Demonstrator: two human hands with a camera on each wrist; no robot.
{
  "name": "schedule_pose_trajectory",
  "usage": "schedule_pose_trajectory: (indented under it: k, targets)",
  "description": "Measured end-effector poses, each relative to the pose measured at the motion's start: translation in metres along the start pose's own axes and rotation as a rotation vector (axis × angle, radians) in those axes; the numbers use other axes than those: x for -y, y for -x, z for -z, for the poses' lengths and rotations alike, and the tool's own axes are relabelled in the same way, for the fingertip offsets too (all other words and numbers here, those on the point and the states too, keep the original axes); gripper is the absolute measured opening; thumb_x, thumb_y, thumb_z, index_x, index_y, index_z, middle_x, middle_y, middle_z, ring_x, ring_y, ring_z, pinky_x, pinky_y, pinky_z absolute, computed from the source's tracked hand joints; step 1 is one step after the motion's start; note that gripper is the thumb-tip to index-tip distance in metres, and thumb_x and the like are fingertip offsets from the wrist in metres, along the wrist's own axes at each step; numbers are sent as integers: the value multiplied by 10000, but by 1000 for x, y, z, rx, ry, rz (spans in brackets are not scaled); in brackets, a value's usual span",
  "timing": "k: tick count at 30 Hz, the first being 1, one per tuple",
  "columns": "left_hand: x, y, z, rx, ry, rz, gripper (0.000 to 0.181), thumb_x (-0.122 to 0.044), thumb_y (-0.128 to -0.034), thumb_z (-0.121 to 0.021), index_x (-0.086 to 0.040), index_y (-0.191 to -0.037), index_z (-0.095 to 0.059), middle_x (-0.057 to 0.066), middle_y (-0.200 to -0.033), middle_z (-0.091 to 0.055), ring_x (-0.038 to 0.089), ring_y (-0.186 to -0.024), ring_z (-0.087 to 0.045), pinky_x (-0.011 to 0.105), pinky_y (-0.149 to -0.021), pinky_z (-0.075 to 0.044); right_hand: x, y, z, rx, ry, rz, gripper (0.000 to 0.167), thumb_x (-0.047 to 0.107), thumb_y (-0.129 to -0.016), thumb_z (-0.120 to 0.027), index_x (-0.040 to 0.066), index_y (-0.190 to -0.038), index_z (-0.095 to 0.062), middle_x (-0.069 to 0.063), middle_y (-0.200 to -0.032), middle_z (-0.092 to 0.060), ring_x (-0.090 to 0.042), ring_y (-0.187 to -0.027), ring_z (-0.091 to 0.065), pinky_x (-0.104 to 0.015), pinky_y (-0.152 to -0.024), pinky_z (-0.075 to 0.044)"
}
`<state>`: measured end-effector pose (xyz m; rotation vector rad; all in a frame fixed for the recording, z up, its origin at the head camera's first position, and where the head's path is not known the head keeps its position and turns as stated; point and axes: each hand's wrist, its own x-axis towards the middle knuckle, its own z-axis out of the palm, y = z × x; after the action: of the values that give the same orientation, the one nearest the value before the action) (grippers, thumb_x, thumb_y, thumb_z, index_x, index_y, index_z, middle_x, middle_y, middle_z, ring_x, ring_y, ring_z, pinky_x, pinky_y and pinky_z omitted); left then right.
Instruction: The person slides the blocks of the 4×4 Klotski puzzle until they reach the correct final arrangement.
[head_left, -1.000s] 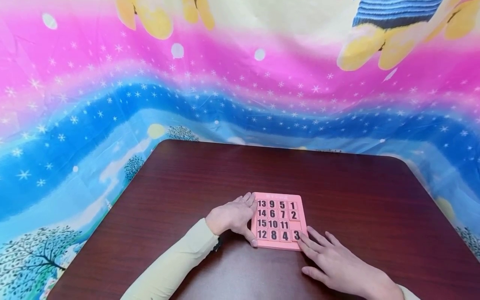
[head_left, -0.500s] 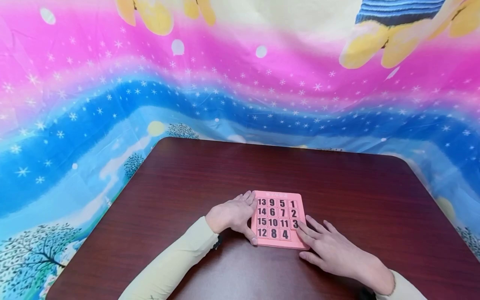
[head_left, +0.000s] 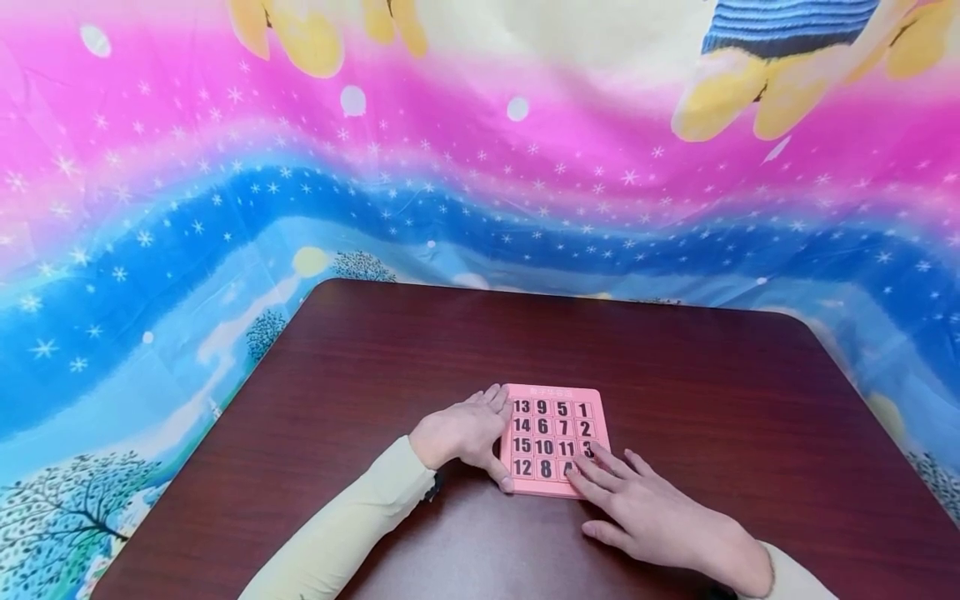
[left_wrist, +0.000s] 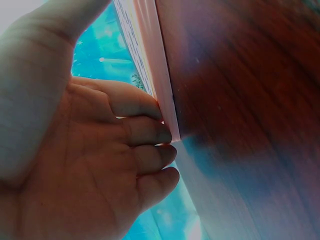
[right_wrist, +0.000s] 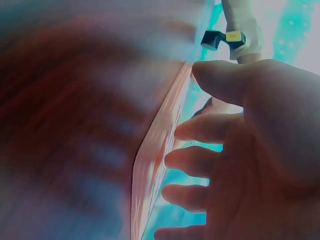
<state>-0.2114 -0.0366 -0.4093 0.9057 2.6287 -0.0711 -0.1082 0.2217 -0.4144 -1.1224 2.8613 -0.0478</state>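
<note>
A pink sliding number puzzle [head_left: 555, 392] lies flat on the brown table. My left hand [head_left: 468, 429] rests along its left side, fingertips near the upper left and thumb at the lower left corner. In the left wrist view, those fingertips touch the puzzle's edge [left_wrist: 167, 85]. My right hand [head_left: 652, 521], fingers extended, reaches over the lower right corner. Its index fingertip is on the 4 tile [head_left: 565, 468] in the bottom row, and another fingertip is close to the 3 tile [head_left: 587, 450]. The bottom right slot is hidden under the right fingers.
The dark wooden table [head_left: 420, 333] extends around the puzzle on all sides. Behind it hangs a colourful cloth [head_left: 450, 183] with snowflakes and trees. A black strap with a yellow label [right_wrist: 233, 37] shows on the other wrist in the right wrist view.
The 3 tile slid up one row, into the slot beneath the 2. Afterwards my right hand shifted left, its index finger going from the 3 to the 4. My left hand stayed in place.
</note>
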Motion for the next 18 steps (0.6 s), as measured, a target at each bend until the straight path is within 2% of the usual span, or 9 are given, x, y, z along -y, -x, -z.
schedule_pose_trajectory:
  k: [6,18]
  targets:
    - [-1,0,0,0,-6,-1,1248,-727,-655,-750,-23,-1551,-238,158,-1644,-151,265,-1538,-130,350,-1269,-160,7,-2,-4,-11,28,28,556,477,-969,-536,175,-1435,-521,-104,-1491,-496,-390,-1410,-400,-656,-1069,-375]
    - [0,-1,-2,-2,-3,0,1271,-731,-642,-753,-20,-1554,-224,162,-1645,-138,265,-1539,-120,348,-1270,-153,-6,12,-5,-9,-7,-28,559,500,-965,-535,195,-1433,-526,-75,-1501,-490,-415,-1409,-389,-682,-1049,-368]
